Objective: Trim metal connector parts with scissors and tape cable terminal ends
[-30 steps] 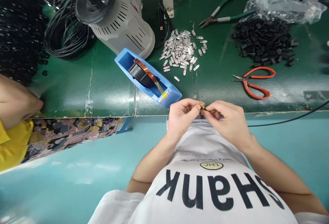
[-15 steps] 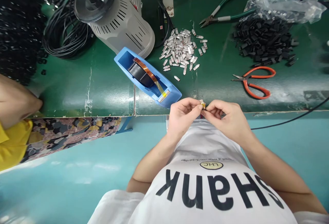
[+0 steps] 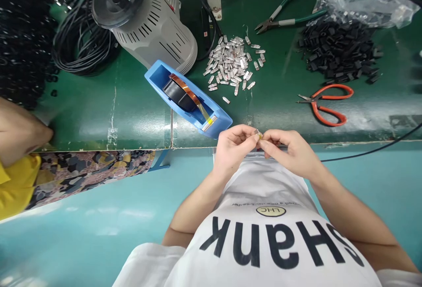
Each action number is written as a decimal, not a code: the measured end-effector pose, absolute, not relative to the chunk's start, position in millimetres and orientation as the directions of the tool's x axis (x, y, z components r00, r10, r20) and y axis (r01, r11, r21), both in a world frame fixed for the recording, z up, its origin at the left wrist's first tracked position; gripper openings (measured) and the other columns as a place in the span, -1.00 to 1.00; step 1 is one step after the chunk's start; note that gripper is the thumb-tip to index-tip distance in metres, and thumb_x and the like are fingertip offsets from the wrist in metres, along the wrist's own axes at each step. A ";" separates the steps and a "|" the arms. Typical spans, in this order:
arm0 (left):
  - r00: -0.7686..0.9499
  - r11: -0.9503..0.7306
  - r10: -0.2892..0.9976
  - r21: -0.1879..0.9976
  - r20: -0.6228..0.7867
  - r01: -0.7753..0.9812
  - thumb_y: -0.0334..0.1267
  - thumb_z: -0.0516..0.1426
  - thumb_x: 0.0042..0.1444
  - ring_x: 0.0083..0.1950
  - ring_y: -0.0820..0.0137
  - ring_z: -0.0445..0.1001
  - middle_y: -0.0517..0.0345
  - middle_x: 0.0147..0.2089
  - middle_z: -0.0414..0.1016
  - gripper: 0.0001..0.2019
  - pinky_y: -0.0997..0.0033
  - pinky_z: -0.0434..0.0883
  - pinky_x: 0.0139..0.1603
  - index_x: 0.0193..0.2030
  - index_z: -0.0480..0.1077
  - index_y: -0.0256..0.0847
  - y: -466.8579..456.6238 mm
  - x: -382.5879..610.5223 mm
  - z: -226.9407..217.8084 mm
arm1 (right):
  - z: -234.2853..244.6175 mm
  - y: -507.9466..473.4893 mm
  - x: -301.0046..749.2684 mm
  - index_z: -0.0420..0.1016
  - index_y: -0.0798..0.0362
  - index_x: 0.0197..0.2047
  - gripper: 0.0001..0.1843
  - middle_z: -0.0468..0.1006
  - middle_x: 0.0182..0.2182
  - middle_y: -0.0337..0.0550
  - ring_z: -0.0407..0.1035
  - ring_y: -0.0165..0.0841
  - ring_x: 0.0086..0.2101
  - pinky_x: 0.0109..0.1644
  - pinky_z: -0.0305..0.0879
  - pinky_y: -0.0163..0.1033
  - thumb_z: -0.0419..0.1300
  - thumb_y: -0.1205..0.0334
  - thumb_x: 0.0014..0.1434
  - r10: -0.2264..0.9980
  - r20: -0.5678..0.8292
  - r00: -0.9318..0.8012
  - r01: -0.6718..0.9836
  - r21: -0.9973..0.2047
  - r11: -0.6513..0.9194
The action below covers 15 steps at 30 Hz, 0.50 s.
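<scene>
At the bench's front edge, a small metal connector point(image 3: 258, 132) with yellowish tape on it is pinched between my hands, mostly covered by fingertips. My left hand point(image 3: 233, 150) is closed, thumb and index finger gripping the connector from the left. From the right, my right hand point(image 3: 287, 150) is also closed, its thumb and fingertips pressed against the taped part. Just left of my left hand stands a blue tape dispenser point(image 3: 156, 75) with a roll of amber tape point(image 3: 187, 88). Beyond my hands lies a pile of silver metal connectors point(image 3: 231, 60).
Orange-handled pliers point(image 3: 326, 102) and green-handled cutters point(image 3: 277, 19) lie on the green bench point(image 3: 138, 107). Small black parts point(image 3: 339, 52) are heaped under a plastic bag point(image 3: 369, 1). A grey machine point(image 3: 158, 32) and coiled cables point(image 3: 82, 45) stand left. Another person's arm point(image 3: 21, 131) rests there.
My right fingertips have shifted over the taped connector, so less of it shows. My left hand keeps nearly the same pinch. The bench items appear slightly shifted left in view.
</scene>
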State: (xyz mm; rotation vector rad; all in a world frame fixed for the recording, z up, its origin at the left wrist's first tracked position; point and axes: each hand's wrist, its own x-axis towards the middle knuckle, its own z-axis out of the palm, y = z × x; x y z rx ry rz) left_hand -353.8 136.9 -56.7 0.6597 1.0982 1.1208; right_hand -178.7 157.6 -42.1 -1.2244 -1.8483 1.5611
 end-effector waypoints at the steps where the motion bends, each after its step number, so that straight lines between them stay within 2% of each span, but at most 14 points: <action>1: 0.046 0.343 0.935 0.862 -0.352 -0.374 -0.21 0.40 0.05 -0.42 0.52 0.49 0.20 -0.43 0.55 -0.83 0.52 0.49 -0.34 -0.37 0.55 -0.23 136.8 -353.7 -56.5 | -42.7 157.8 -178.6 0.45 0.03 -0.39 -0.71 0.44 -0.51 -0.31 0.26 -0.46 -0.47 -0.37 0.17 -0.28 0.15 0.14 0.37 0.829 -0.212 -0.518 0.344 -0.939 -0.026; 7: -0.014 0.320 0.940 0.893 -0.341 -0.316 -0.31 0.33 0.05 -0.44 0.53 0.49 0.16 -0.40 0.60 -0.93 0.52 0.48 -0.36 -0.39 0.57 -0.24 136.5 -350.0 -50.3 | -43.4 152.3 -182.4 0.46 0.04 -0.43 -0.76 0.33 -0.59 -0.36 0.11 -0.51 -0.55 -0.46 0.06 -0.30 0.23 0.24 0.30 0.914 -0.083 -0.397 0.376 -0.923 0.079; 10: -0.044 0.316 0.938 0.898 -0.345 -0.305 -0.30 0.32 0.08 -0.47 0.54 0.47 0.17 -0.42 0.59 -0.92 0.53 0.47 -0.37 -0.39 0.58 -0.24 136.6 -349.0 -47.9 | -43.0 152.3 -181.0 0.46 0.04 -0.43 -0.73 0.38 -0.58 -0.35 0.17 -0.51 -0.54 -0.44 0.11 -0.31 0.21 0.18 0.33 0.902 -0.112 -0.417 0.359 -0.932 0.050; 15: 0.022 0.345 0.933 0.871 -0.360 -0.350 -0.24 0.37 0.06 -0.44 0.54 0.49 0.14 -0.39 0.62 -0.88 0.55 0.48 -0.36 -0.35 0.61 -0.24 136.6 -350.9 -46.1 | -44.4 154.1 -176.1 0.46 0.03 -0.42 -0.72 0.42 -0.58 -0.32 0.24 -0.48 -0.53 -0.44 0.14 -0.31 0.22 0.14 0.33 0.896 -0.153 -0.417 0.346 -0.938 0.001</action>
